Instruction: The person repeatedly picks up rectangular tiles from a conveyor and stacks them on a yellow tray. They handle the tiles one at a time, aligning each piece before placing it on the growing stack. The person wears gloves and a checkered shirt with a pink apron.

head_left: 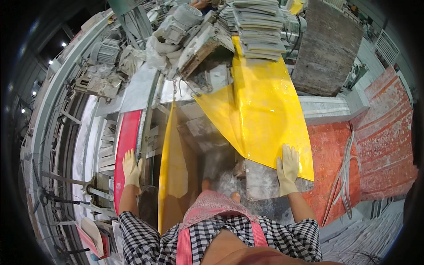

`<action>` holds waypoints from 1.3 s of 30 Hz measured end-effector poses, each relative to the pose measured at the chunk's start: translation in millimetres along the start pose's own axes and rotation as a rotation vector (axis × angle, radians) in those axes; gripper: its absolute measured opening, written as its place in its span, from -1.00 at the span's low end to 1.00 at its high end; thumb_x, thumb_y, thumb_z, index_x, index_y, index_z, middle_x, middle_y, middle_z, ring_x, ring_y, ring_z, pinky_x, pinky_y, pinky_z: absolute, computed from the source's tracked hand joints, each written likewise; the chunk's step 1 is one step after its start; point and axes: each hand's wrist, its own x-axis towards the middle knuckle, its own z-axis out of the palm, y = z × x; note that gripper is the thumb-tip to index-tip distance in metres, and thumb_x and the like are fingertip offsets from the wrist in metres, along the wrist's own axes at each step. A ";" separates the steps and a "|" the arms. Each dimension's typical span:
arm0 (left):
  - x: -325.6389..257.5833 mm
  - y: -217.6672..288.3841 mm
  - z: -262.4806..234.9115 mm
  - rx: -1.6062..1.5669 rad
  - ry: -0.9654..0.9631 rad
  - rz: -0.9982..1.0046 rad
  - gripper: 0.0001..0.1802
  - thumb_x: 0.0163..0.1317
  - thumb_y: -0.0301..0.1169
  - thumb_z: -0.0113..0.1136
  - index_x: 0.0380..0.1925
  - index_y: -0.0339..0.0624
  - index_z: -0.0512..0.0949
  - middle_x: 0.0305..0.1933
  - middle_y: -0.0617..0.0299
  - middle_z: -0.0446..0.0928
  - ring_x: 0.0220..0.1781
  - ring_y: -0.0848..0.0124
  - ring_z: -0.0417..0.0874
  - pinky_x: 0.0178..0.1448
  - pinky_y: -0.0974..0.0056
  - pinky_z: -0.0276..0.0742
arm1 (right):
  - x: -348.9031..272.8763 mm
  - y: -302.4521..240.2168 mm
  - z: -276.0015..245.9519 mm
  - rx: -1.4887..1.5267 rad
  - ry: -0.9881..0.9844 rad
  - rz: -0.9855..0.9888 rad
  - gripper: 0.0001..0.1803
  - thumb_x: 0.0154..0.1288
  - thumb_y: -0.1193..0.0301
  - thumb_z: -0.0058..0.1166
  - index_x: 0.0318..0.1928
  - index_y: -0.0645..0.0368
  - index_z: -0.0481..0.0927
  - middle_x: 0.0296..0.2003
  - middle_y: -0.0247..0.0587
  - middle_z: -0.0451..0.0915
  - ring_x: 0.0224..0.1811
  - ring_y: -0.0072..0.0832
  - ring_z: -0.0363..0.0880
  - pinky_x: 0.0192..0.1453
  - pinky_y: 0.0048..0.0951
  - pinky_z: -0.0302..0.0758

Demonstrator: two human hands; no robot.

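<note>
My left hand (132, 168), in a cream rubber glove, rests flat with its fingers stretched out on a long red strip (129, 132) at the left. On the other side, my right hand (288, 168), gloved alike, lies flat near the front edge of a wet, shiny yellow sheet (269, 110). That sheet drapes over a surface, and a stack of flat grey slabs (258, 26) stands on its far end. Between my hands hangs another yellow sheet (174, 163), upright, below a chain (175, 88). Neither hand grips anything.
Dusty electric motors (105, 51) and metal parts crowd the far left. A large worn board (327, 48) leans at the far right. Orange-red sheeting (329, 150) covers the right side, with loose pale straps (344, 176) on it. Long grey strips (353, 236) lie at the lower right.
</note>
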 end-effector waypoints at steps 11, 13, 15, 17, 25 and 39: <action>-30.7 -25.6 40.8 -0.132 0.153 -0.054 -0.29 0.47 -0.14 0.13 0.48 -0.31 0.27 0.51 -0.24 0.31 0.58 -0.16 0.25 0.64 -0.13 0.06 | -4.7 2.4 -0.3 -0.071 0.080 -0.044 -0.46 0.51 0.33 -0.03 0.44 0.19 0.42 0.43 0.04 0.41 0.54 0.05 0.25 0.63 -0.02 0.08; -32.2 -19.9 32.2 -0.140 0.214 0.089 -0.36 0.48 -0.24 0.08 0.43 -0.41 0.31 0.46 -0.29 0.36 0.54 -0.13 0.32 0.63 -0.08 0.13 | -2.9 2.1 -0.9 -0.065 0.090 -0.080 -0.48 0.52 0.37 -0.04 0.42 0.19 0.44 0.42 0.04 0.43 0.53 0.04 0.26 0.63 -0.03 0.08; -33.0 -13.1 23.0 -0.128 0.259 0.226 -0.40 0.49 -0.29 0.04 0.41 -0.42 0.32 0.43 -0.32 0.37 0.52 -0.12 0.35 0.63 -0.07 0.14 | -1.5 3.2 0.2 -0.095 0.094 -0.066 -0.49 0.50 0.39 -0.01 0.41 0.17 0.46 0.39 0.04 0.46 0.51 0.04 0.30 0.62 -0.03 0.10; -32.1 -5.5 16.5 -0.141 0.213 0.198 -0.41 0.49 -0.29 0.03 0.40 -0.44 0.32 0.42 -0.33 0.38 0.51 -0.14 0.36 0.62 -0.07 0.14 | -1.7 6.5 2.2 -0.072 0.121 -0.089 -0.49 0.51 0.38 0.01 0.41 0.17 0.46 0.38 0.02 0.48 0.50 0.02 0.32 0.61 -0.05 0.13; -24.3 -3.2 19.8 -0.140 0.202 0.171 -0.37 0.49 -0.21 0.05 0.38 -0.48 0.33 0.37 -0.36 0.43 0.45 -0.19 0.42 0.58 -0.08 0.23 | -0.2 26.0 16.9 -0.013 0.200 -0.125 -0.50 0.51 0.28 0.04 0.38 0.11 0.49 0.33 0.01 0.52 0.44 0.02 0.38 0.53 -0.06 0.24; -19.2 10.0 15.2 -0.112 0.210 0.100 -0.37 0.44 -0.02 0.06 0.27 -0.32 0.46 0.13 -0.25 0.61 0.23 -0.06 0.61 0.33 -0.02 0.49 | 24.1 51.0 35.3 0.003 0.262 -0.235 -0.51 0.50 0.11 0.01 0.30 0.05 0.54 0.24 0.09 0.57 0.31 0.09 0.46 0.41 -0.03 0.34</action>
